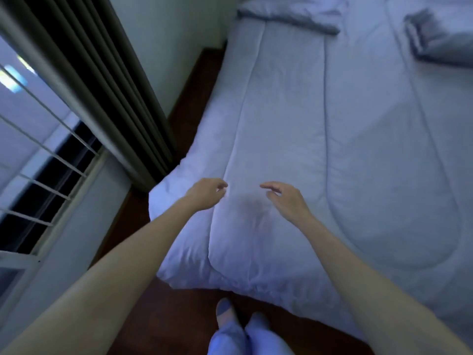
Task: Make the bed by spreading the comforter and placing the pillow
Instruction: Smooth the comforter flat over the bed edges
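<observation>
The comforter lies over the bed, from the near corner at 6 o'clock up toward 12 o'clock. It looks thick, padded and soft, with long stitched seams, so I judge it light for its size but bulky, and limp: it will fold and sag wherever it is not held. It is not fragile and the cloth does not look slippery. The best place to take it is, I think, at the edge or the corner near 7 o'clock, with a full pinch of cloth in each hand, the hands well apart, so the pull goes evenly.

The left hand hangs over the comforter close to its left edge, fingers curled loosely, and it holds nothing. The right hand is at 3 o'clock of the left one, near it but apart, half open with fingers bent downward, also with nothing in it. Whether the fingertips touch the cloth I cannot tell.

Counting: one comforter, two hands. At 12 o'clock, at the head of the bed, one pale flat pillow lies across. At 1 o'clock a second bundle rests on the comforter; it may be a pillow or a folded cloth, I cannot say which. At 9 o'clock there is one dark curtain beside one barred window. The floor is dark wood.
</observation>
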Tool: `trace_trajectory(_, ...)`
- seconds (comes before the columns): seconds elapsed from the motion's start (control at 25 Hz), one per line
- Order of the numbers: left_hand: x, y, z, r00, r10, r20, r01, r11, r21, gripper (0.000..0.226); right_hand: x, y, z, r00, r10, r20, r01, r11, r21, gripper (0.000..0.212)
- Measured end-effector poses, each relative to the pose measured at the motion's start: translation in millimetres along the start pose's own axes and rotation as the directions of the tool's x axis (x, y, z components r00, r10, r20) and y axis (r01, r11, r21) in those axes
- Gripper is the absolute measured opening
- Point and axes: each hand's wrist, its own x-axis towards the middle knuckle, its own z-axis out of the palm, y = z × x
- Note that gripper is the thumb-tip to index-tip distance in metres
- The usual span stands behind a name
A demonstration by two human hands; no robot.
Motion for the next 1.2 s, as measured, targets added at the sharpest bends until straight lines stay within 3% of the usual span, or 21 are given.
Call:
trace_trajectory(0.2, -50, 42, -119, 0.936, 0.055, -0.348, -0.125, 0.975, -0.183, 0.025, 22, -124, -43, 0.972, -0.188, -0.144, 0.225, 0.919, 0.323, 0.021)
trace_trajectory(0.32, -78, 60, -172, 0.833, 0.099, -0.545, -0.258, 0.94, -0.224, 0.024, 18, -188, -56, 0.929, -0.311, -0.2, 0.369, 0.81, 0.455, 0.021)
trace_trajectory(0.44, -98, 69, -203, 0.719, 0.05, -0.694, -0.387, 0.857, -0.339, 0.02, 14, -238, -54, 0.894, -0.398, -0.206, 0.445, 0.736, 0.511, 0.022)
trace_trajectory(0.6, -109, 41, -238, 0.667, 0.009, -0.745, -0.499, 0.747, -0.438, 0.022, 32, -289, -30, 0.842, -0.498, -0.207, 0.527, 0.679, 0.512, 0.021)
trace_trajectory(0.8, -111, -33, -299, 0.667, 0.048, -0.744, -0.546, 0.71, -0.444, 0.02, 65, -351, 32, 0.79, -0.575, -0.213, 0.605, 0.674, 0.424, 0.02)
trace_trajectory(1.0, -108, -98, -374, 0.637, 0.157, -0.755, -0.62, 0.687, -0.38, 0.02, 92, -416, 81, 0.758, -0.573, -0.313, 0.653, 0.655, 0.381, 0.021)
trace_trajectory(1.2, -57, -129, -404, 0.641, 0.116, -0.759, -0.668, 0.57, -0.477, 0.028, 134, -429, 105, 0.764, -0.463, -0.449, 0.631, 0.683, 0.368, 0.035)
